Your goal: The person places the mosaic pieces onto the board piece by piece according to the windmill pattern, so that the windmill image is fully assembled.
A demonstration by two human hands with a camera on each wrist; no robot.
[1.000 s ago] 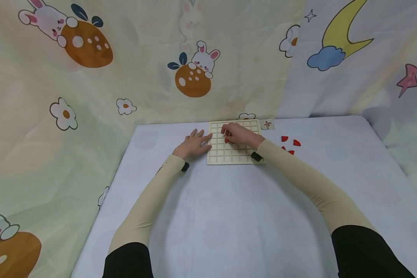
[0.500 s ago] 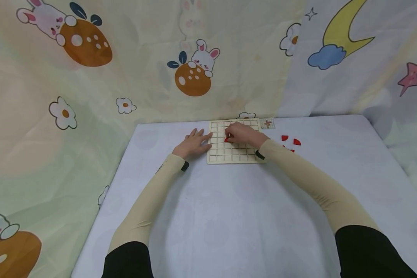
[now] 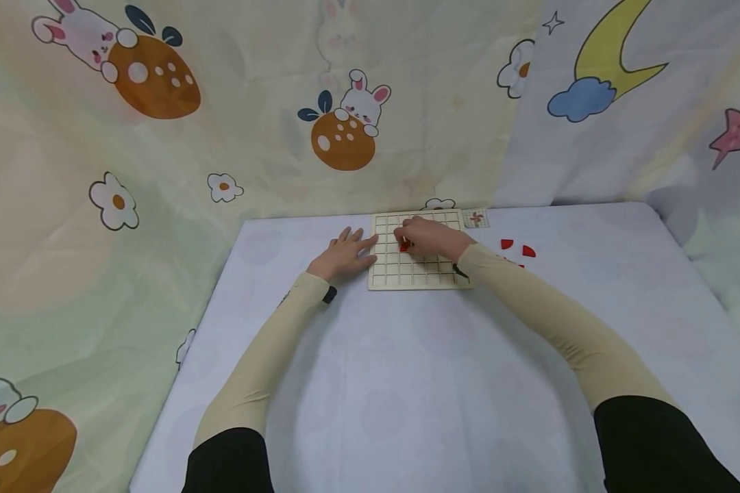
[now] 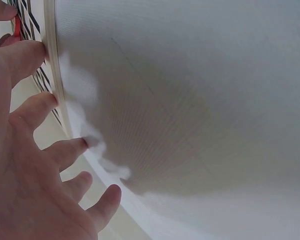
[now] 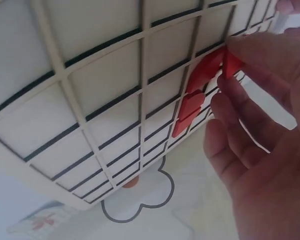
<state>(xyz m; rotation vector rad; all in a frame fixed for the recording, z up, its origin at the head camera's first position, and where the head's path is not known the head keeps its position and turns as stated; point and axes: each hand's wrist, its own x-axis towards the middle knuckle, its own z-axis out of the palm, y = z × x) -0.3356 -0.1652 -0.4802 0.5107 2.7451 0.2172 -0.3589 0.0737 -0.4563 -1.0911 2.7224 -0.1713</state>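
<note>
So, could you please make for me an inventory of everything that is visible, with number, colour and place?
Grid board: 1, pale wood, far side of the table
Pieces on the board: at least 2, red, near the right hand
Held piece: 1, red, in the right hand's pinch
Loose pieces: 2 plain, others partly hidden, red, right of the board
Card: 1, pale with reddish figure, by the board's far right corner
Table: 1, white, under everything
Backdrop: pale with colourful prints, behind the table
Wrist items: 2, black, one per wrist
Sleeves: 2, beige, black higher up
Left hand: 1, at the board's left edge
Right hand: 1, over the board
</note>
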